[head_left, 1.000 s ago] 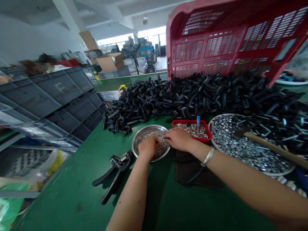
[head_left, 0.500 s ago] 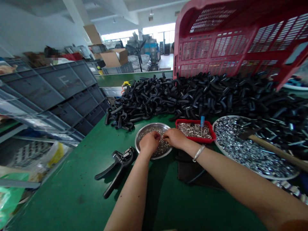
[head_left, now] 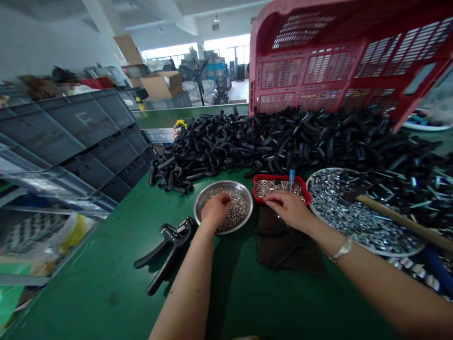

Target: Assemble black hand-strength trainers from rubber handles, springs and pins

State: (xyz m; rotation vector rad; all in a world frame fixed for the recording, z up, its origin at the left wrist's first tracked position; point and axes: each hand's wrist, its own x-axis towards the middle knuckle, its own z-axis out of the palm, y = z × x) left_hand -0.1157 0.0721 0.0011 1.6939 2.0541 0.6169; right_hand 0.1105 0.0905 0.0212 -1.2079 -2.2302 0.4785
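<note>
Over the near left part of a round steel bowl (head_left: 248,193) of small metal parts is my left hand (head_left: 214,210), its thumb and fingertips pinched together. My right hand (head_left: 290,208) is at the front of a red tray (head_left: 256,194) of metal pins, partly hiding it; its fingers are closed, and whatever they hold is too small to make out. Below that hand, black handle parts (head_left: 283,259) lie on a dark brown pad (head_left: 311,264). Left of my left forearm rests a black hand grip exerciser (head_left: 169,255) with a metal spring.
A long heap of black handles (head_left: 244,141) spans the back, before a red crate (head_left: 279,71). On the right, a hammer (head_left: 392,217) lies across a wide basin (head_left: 354,222) of shiny metal parts. A blue-handled screwdriver (head_left: 291,177) stands in the tray. Grey crates (head_left: 71,127) are stacked left.
My right hand has moved right, from the steel bowl to the front of the red tray. My left hand stays over the bowl. The whole view has shifted slightly.
</note>
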